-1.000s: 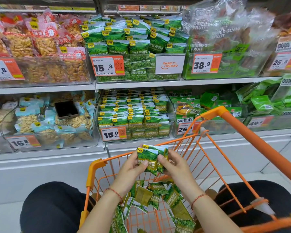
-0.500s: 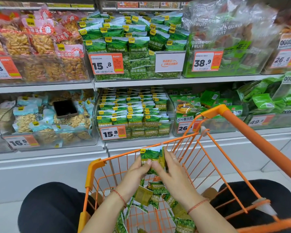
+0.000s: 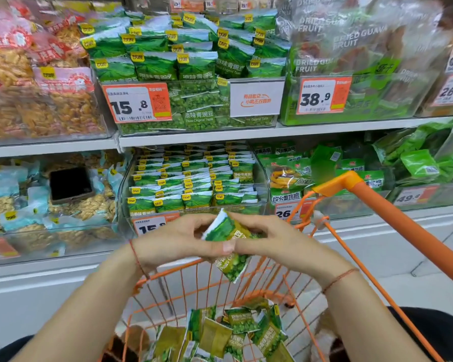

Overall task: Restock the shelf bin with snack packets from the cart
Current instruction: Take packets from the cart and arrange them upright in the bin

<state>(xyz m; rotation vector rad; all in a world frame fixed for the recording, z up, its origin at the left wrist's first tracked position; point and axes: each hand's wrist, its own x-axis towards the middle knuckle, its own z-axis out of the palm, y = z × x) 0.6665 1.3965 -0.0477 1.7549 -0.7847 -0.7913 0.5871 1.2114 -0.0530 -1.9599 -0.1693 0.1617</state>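
Head view: left hand [image 3: 178, 241], right hand [image 3: 275, 241] both clamped on snack packets [image 3: 226, 231], above orange cart [image 3: 392, 220].

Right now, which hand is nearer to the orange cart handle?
Right. The right hand holds the snack packets just left of the handle; the left hand grips them from the far side.

The upper price tag [image 3: 137, 103] reads "15.8"; green packets [image 3: 198, 118] behind it say "Peas Original Taste". The clear bags [image 3: 351, 40] read "DRIED GUAVA FRUIT", tagged "38.9" [image 3: 322, 96]. Further tags show "26.8" [image 3: 451, 91] and "49.8" [image 3: 413, 197].
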